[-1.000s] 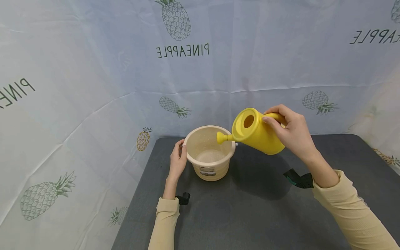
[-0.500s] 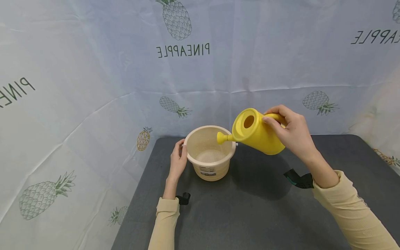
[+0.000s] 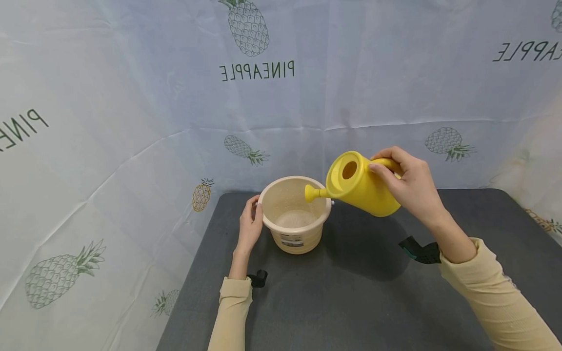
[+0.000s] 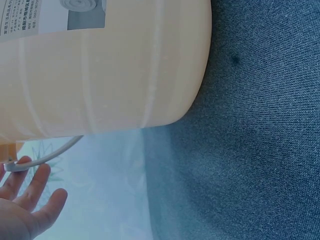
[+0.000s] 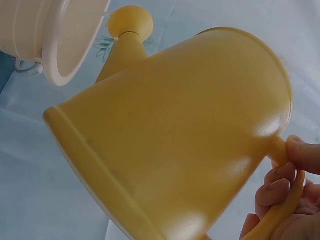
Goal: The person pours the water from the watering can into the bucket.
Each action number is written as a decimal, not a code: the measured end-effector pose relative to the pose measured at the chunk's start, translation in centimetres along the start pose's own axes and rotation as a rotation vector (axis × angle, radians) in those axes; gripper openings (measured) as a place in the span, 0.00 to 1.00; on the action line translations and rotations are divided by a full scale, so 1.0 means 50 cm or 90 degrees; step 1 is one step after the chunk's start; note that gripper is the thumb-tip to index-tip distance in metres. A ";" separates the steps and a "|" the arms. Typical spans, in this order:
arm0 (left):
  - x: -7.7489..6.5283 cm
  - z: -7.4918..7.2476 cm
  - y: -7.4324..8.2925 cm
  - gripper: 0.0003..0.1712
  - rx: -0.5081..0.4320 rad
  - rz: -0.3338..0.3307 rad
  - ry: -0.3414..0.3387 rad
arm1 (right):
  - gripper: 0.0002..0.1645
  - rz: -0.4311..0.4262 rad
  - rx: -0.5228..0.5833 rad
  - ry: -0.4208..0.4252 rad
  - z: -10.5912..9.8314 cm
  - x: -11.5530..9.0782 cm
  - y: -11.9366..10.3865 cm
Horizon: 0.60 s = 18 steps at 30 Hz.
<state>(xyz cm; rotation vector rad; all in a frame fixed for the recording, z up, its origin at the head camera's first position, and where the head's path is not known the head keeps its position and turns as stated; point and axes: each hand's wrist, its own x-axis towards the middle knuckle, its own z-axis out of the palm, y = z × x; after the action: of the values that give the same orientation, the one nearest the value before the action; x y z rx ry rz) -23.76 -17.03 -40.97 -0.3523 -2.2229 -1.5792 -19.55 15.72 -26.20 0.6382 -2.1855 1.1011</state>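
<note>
Gripping tilted watering can (image 3: 366,187), right hand (image 3: 412,187) as before; bucket (image 3: 312,237) unmoved.

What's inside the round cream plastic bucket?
Head view: the bucket shows pale speckles inside; whether it holds water is unclear. The spout of the yellow plastic watering can hides part of the inner wall.

Glossy plastic watering can (image 3: 373,195), smooth plastic bucket (image 3: 296,219), matt cloth-covered table (image 3: 329,302).
</note>
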 end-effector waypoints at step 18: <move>0.000 -0.001 0.002 0.21 -0.008 0.002 -0.008 | 0.07 -0.001 0.003 -0.005 -0.001 0.002 0.000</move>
<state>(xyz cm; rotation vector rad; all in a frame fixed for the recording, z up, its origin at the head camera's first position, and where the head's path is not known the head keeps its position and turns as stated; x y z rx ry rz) -23.72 -17.06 -40.87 -0.3690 -2.2222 -1.5938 -19.63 15.74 -26.09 0.6477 -2.1886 1.1045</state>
